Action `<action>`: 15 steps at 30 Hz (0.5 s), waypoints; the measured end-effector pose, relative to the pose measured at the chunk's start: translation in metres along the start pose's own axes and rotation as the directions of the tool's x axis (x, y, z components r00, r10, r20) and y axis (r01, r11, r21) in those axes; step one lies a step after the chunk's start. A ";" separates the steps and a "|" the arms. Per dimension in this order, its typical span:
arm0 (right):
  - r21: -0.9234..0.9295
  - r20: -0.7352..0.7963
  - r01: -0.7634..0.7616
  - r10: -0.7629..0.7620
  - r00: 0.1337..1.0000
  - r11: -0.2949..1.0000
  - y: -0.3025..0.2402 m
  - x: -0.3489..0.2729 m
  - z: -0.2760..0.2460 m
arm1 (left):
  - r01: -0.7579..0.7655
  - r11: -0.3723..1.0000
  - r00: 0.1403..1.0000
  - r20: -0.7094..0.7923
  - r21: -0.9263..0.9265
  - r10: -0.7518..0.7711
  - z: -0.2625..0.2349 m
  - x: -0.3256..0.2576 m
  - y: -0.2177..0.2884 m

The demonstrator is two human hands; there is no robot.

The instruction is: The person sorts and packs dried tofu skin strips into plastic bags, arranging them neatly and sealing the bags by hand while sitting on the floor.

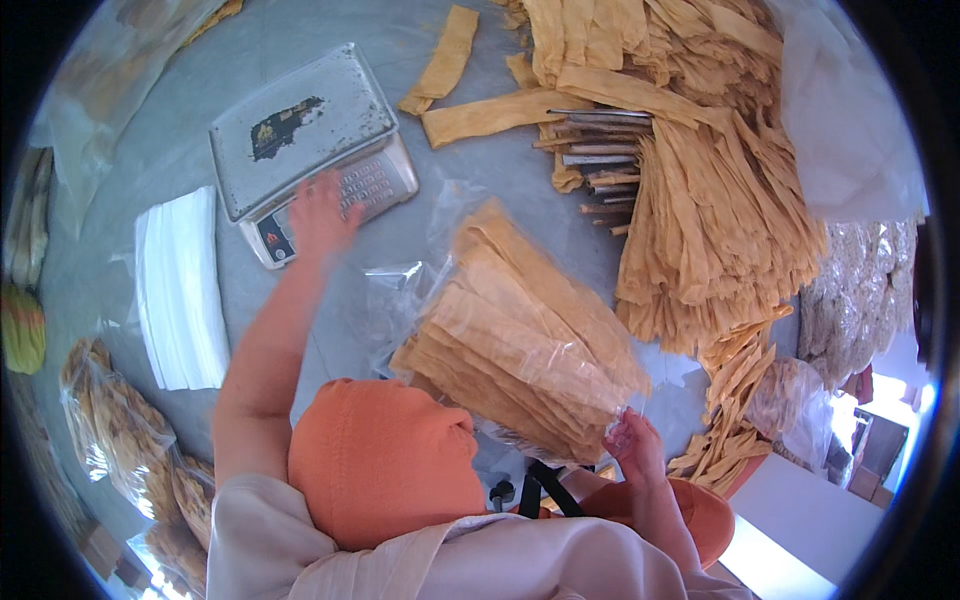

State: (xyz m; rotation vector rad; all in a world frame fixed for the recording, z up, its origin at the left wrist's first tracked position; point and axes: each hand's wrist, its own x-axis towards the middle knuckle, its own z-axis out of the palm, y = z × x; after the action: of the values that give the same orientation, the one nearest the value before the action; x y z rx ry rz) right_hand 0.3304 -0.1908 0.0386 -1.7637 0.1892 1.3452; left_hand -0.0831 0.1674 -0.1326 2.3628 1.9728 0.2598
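Bagged tan sheets (525, 335) lie on the grey surface (590, 265) in the middle of the head view, layered flat inside clear plastic, the long axis slanting from upper left to lower right. Loose folds of the plastic spread past the upper-left side, toward the scale (330, 125). At the lower-right end is the right hand (638, 448), the nearer of the two: its fingers are pinched together on a gathered edge of the plastic, so from them the sheets stretch away up and to the left. The left hand (325, 215), well apart from the package, reaches out over the scale's keypad (372, 188). Its fingers look spread, holding nothing; blur leaves it unclear whether they press a key. From this hand, the package lies to the right and closer to the person's body.

Left of the scale is a white folded stack (180, 290). Beyond the package, at upper right, rises a big pile of tan sheets (700, 230), with thin dark rods (610, 165) sticking out of its left side.
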 end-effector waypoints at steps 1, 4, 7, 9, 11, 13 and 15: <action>-0.008 -0.003 -0.004 0.004 1.000 1.000 0.000 0.001 -0.001 | 0.025 0.974 0.994 0.107 -0.226 -0.001 0.004 -0.022 0.017; -0.084 0.012 0.041 -0.040 0.999 0.996 0.000 0.001 -0.003 | 0.571 0.669 0.622 0.783 -0.475 0.025 0.013 -0.079 0.076; -0.238 0.100 0.219 -0.200 0.975 0.946 0.000 -0.012 0.012 | 0.857 0.186 0.446 0.872 -0.481 0.201 0.006 -0.115 0.090; -0.322 0.196 0.326 -0.275 0.941 0.889 -0.004 -0.026 0.027 | 0.881 0.006 0.460 0.859 -0.474 0.226 0.001 -0.129 0.084; -0.366 0.247 0.406 -0.333 0.910 0.838 -0.013 -0.047 0.045 | 0.880 -0.087 0.474 0.852 -0.467 0.222 -0.003 -0.135 0.079; -0.372 0.325 0.516 -0.413 0.851 0.771 -0.027 -0.068 0.063 | 0.872 -0.146 0.488 0.848 -0.466 0.205 -0.005 -0.140 0.073; -0.345 0.421 0.644 -0.501 0.756 0.683 -0.047 -0.085 0.078 | 0.858 -0.197 0.507 0.843 -0.474 0.181 -0.002 -0.140 0.071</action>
State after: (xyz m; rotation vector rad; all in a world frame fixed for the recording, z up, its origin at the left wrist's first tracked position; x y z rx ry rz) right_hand 0.2693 -0.1388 0.1333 -1.7478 -0.8867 1.1948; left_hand -0.0388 0.0173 -0.1334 0.4164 1.0916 0.4218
